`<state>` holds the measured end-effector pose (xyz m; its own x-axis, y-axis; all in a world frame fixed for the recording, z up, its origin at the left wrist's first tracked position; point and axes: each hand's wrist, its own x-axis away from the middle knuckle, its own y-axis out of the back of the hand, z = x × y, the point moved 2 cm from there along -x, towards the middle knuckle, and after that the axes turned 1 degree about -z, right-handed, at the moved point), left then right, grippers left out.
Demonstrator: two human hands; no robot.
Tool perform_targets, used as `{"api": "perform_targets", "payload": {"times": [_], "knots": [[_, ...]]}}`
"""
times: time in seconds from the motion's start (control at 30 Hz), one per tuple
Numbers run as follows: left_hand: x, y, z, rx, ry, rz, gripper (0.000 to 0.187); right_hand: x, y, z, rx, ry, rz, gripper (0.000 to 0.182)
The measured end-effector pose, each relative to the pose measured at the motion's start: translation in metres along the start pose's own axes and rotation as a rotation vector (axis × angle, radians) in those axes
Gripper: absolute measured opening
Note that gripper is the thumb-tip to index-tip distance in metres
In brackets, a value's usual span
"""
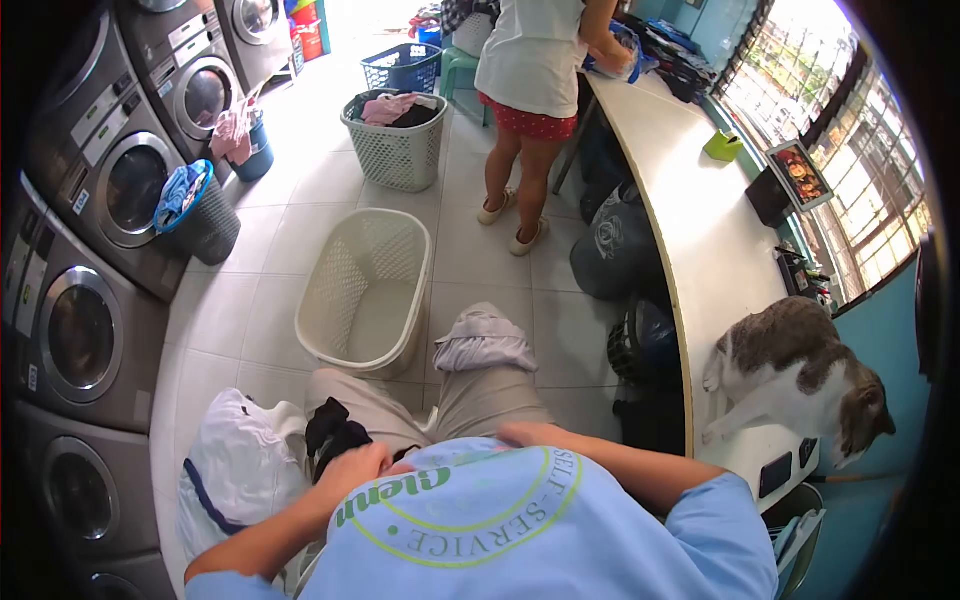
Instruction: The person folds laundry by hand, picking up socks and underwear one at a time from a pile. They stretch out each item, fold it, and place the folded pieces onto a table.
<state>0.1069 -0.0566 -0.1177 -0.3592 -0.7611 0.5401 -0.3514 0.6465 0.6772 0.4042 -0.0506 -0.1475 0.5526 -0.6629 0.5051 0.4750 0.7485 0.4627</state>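
Note:
My left hand (358, 466) is low over my lap, its fingers curled. It lies against a bunched black cloth (335, 430) on my left thigh; what its fingers hold is hidden. My right hand (525, 433) reaches to the middle of my lap, its fingers mostly covered by my light blue shirt (560, 540). A grey folded garment (487, 342) rests over my right knee. On my left side is a large white cloth bundle (240, 450) with a dark blue band. Just beyond my knees stands an empty cream laundry basket (365, 310).
Front-loading washers (80, 320) line the left wall. Laundry fills a grey basket (205, 225) and a white basket (395, 150). A person (530, 60) stands ahead at a long white table (690, 230). A cat (790, 360) and a phone (775, 475) are on it. Dark bags (615, 245) sit underneath.

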Motion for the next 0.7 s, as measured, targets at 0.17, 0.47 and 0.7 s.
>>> {"api": "perform_targets", "payload": {"times": [0.17, 0.47, 0.7], "knots": [[0.040, -0.021, 0.016, 0.372, -0.073, -0.061, 0.033, -0.027, 0.005, 0.010, -0.035, 0.272, 0.052, 0.030], [0.057, -0.059, 0.069, 0.155, 0.068, 0.243, 0.025, -0.028, 0.006, -0.061, 0.218, -0.048, 0.435, 0.028], [0.119, -0.074, 0.088, 0.380, 0.230, 0.472, 0.024, 0.019, -0.005, -0.107, -0.377, -0.264, 0.497, 0.038]]}}
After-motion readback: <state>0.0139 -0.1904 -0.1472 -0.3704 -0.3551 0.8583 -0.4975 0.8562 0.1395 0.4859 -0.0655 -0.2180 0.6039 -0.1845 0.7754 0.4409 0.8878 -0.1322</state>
